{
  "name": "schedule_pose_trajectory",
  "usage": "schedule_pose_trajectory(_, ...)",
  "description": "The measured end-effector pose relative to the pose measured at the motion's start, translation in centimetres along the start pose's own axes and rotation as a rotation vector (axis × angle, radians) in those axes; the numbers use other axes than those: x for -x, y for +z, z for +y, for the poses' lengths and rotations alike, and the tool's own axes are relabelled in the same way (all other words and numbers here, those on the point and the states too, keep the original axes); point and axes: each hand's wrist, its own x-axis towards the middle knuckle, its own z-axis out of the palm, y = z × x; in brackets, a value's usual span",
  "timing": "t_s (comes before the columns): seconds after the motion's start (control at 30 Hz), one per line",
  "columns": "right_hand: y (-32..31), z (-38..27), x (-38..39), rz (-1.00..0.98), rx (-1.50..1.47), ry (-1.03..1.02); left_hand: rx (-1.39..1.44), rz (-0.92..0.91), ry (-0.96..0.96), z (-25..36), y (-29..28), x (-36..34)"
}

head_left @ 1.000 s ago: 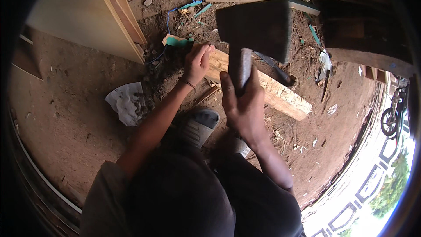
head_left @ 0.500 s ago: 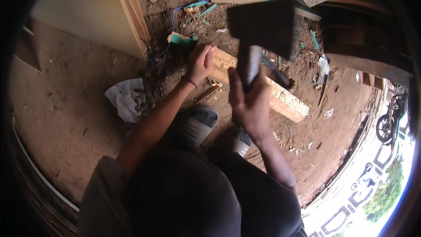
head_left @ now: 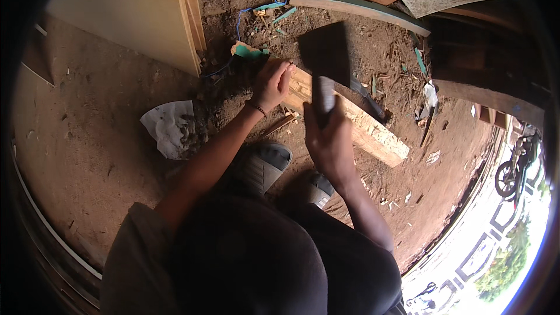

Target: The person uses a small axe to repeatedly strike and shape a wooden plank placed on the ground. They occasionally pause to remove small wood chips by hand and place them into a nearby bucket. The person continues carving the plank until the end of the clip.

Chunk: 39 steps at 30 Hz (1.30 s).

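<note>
Here the right hand (head_left: 331,143) wraps tightly round the handle of a broad-bladed tool (head_left: 326,52), its dark blade pointing away from the person. The left hand (head_left: 273,86), forearm stretched forward, curls closed over the left end of a timber (head_left: 373,133), which slants rightward past the right hand, above striped sandals (head_left: 263,169).

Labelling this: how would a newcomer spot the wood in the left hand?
On the dirt floor, look ahead of the sandals. The wood slants from the left hand toward the lower right. Its pale, chipped face sets it apart from the green-topped plank beyond.
</note>
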Motion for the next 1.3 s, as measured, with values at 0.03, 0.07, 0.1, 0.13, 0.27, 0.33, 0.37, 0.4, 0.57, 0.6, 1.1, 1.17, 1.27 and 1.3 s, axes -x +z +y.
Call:
schedule_pose_trajectory(0.03,0.3,0.4,-0.5,-0.103,0.153,0.048,-0.003,0.023,0.044,0.0,0.0,-0.1)
schedule_pose_trajectory(0.07,0.2,0.6,-0.6,-0.092,0.081,0.017,-0.008,0.022,0.057,0.0,0.0,0.0)
schedule_pose_trajectory(0.1,-0.3,0.6,-0.8,-0.060,0.077,0.110,-0.019,0.022,0.048,-0.1,0.1,-0.1)
schedule_pose_trajectory(0.13,-0.9,0.3,-0.8,-0.086,-0.011,0.034,-0.019,0.012,0.041,-0.2,0.1,0.0)
schedule_pose_trajectory(0.27,-4.0,-2.4,0.2,-0.006,-0.293,0.009,0.025,0.000,0.022,-0.2,0.0,0.2)
schedule_pose_trajectory(0.33,-4.1,-3.1,0.6,0.085,-0.432,-0.123,0.009,-0.011,0.043,-0.1,-0.1,0.1)
schedule_pose_trajectory(0.37,-3.7,-2.9,0.6,0.096,-0.418,-0.110,0.018,-0.016,0.054,0.0,-0.2,0.0)
schedule_pose_trajectory(0.4,-2.6,-2.6,0.2,0.123,-0.428,-0.172,0.027,-0.025,0.030,0.0,-0.2,0.0)
schedule_pose_trajectory(0.57,-0.1,1.3,-0.3,-0.096,0.102,0.062,0.056,-0.042,0.010,-0.4,0.2,-0.1)
schedule_pose_trajectory(0.6,-0.4,1.8,-0.6,-0.066,0.016,0.003,0.036,-0.015,0.040,-0.7,0.3,-0.3)
schedule_pose_trajectory(1.1,-3.9,4.0,2.6,-0.074,-0.361,0.237,-0.564,-0.617,0.167,-1.7,-8.7,-2.0)
schedule_pose_trajectory(1.17,-4.3,4.2,2.8,-0.059,-0.339,0.267,-0.590,-0.643,0.269,-2.2,-8.6,-2.7)
schedule_pose_trajectory(1.27,-4.7,4.0,2.9,-0.038,-0.375,0.228,-0.611,-0.683,0.309,-2.3,-8.6,-3.2)
schedule_pose_trajectory(1.3,-4.8,3.9,2.9,-0.031,-0.390,0.212,-0.601,-0.680,0.325,-2.3,-8.6,-3.3)
